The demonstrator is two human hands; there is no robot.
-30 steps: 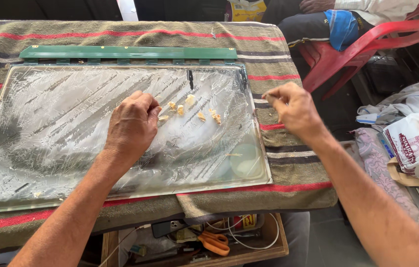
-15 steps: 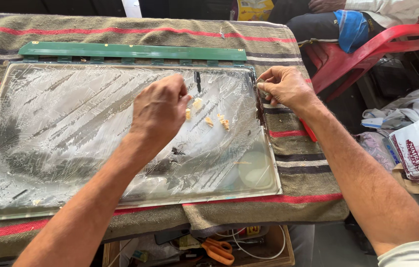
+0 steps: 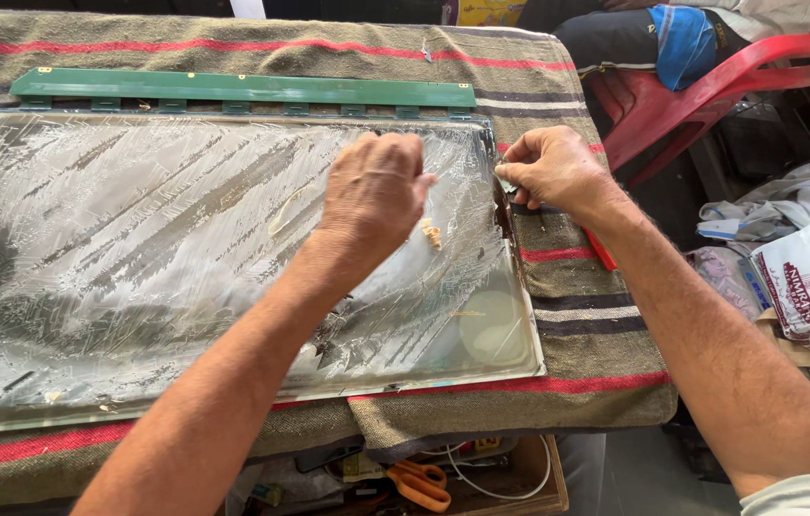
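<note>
Clearly the right hand point(image 3: 558, 172) was nearer, its fingers pinched narrow on the right edge of the long, side-to-side panel point(image 3: 137, 258) flat on the tabletop, while the left hand point(image 3: 373, 191) rested curled on top

We see both our forearms bare, reaching forward from the lower edge of the view. Our left hand point(image 3: 373, 196) is curled into a loose fist, the back of it turned up to us, knuckles pointing away — the fingertips are tucked under and we cannot see them. The left forearm runs diagonally from the bottom left up to the wrist, which is nearly straight. Our right hand point(image 3: 552, 172) is just beside the left one, a little apart, with the fingers bent and the thumb pressed against the index finger in a pinch. The right forearm comes from the bottom right corner — a pale sleeve edge shows there.
</note>
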